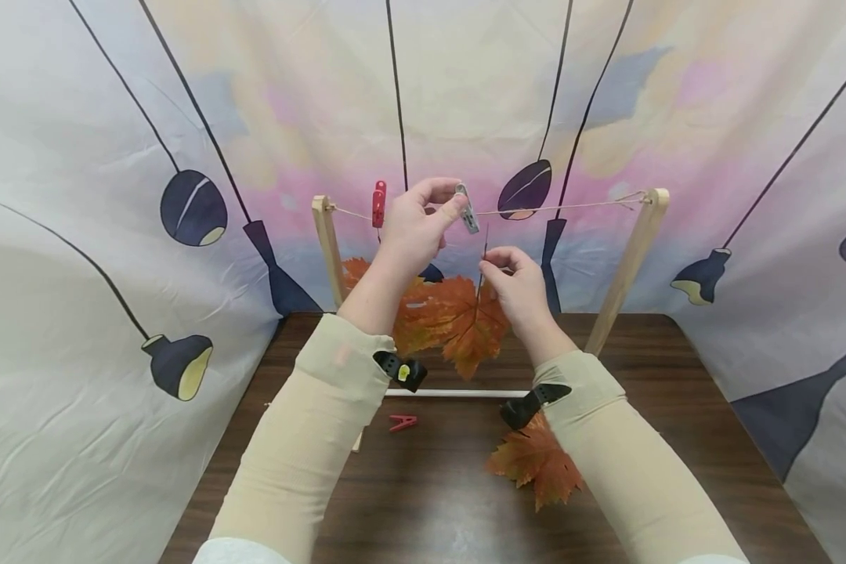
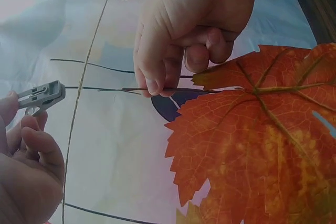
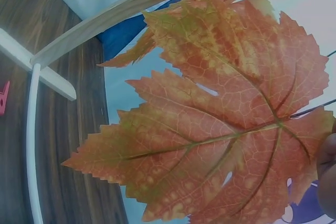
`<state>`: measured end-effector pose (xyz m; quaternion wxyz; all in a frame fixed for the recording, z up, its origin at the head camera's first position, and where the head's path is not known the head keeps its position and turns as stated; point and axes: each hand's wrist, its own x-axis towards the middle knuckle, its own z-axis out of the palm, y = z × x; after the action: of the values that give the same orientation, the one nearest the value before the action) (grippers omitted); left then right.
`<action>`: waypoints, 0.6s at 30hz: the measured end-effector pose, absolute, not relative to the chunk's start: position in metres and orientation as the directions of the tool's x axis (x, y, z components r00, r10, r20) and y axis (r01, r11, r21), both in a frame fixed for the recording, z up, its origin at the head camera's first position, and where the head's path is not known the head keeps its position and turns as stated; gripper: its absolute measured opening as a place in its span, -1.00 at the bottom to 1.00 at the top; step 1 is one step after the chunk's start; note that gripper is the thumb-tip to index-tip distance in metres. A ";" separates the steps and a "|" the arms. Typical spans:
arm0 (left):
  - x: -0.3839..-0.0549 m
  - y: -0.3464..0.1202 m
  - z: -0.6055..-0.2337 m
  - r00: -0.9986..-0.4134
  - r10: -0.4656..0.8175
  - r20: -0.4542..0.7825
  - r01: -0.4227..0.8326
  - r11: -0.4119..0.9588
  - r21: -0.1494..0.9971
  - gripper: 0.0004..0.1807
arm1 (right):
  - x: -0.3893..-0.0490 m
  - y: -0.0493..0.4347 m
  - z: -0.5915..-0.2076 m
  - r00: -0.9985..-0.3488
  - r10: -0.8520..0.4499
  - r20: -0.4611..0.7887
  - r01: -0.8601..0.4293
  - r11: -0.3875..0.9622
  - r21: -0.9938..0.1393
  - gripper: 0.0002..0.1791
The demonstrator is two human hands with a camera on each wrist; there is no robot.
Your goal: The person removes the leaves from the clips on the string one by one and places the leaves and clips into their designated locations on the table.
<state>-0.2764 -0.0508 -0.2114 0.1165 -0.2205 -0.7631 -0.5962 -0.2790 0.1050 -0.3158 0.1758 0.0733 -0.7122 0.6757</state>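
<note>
My left hand (image 1: 414,223) pinches a grey clothespin (image 1: 468,210) by its handle end, close to the string (image 2: 79,90). With thumb and fingertips, my right hand (image 1: 520,283) grips the thin stem of an orange artificial maple leaf (image 1: 468,317). The leaf hangs below that hand, and its stem tip points up towards the clothespin. In the right wrist view the held leaf (image 3: 231,140) fills the middle, while only the edge of the hand shows. Further left, a red clothespin (image 1: 379,205) is on the string, above another leaf (image 1: 355,270) partly covered by my left arm.
The string runs between two wooden posts (image 1: 623,274), joined low down by a white rod (image 1: 458,393). On the dark wooden table (image 1: 437,501) lie a red clothespin (image 1: 403,422) and a maple leaf (image 1: 536,462) partly under my right forearm. A printed cloth hangs behind.
</note>
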 end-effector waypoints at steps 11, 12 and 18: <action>-0.272 -0.046 -0.212 -0.842 0.282 0.460 0.520 0.193 0.832 -0.64 | -0.278 0.109 -0.316 -0.927 0.169 0.335 -0.329 0.064 -0.942 -0.74; -0.271 -0.046 -0.212 -0.845 0.287 0.451 0.513 0.197 0.835 -0.63 | -0.278 0.109 -0.316 -0.928 0.169 0.331 -0.325 0.061 -0.944 -0.74; -0.270 -0.050 -0.214 -0.859 0.309 0.409 0.487 0.246 0.838 -0.57 | -0.276 0.110 -0.317 -0.935 0.168 0.312 -0.308 0.052 -0.950 -0.75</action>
<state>-0.2697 -0.0497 -0.2140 0.0798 -0.2533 -0.7852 -0.5593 -0.2765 0.1102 -0.3174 0.1733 0.0494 -0.7043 0.6867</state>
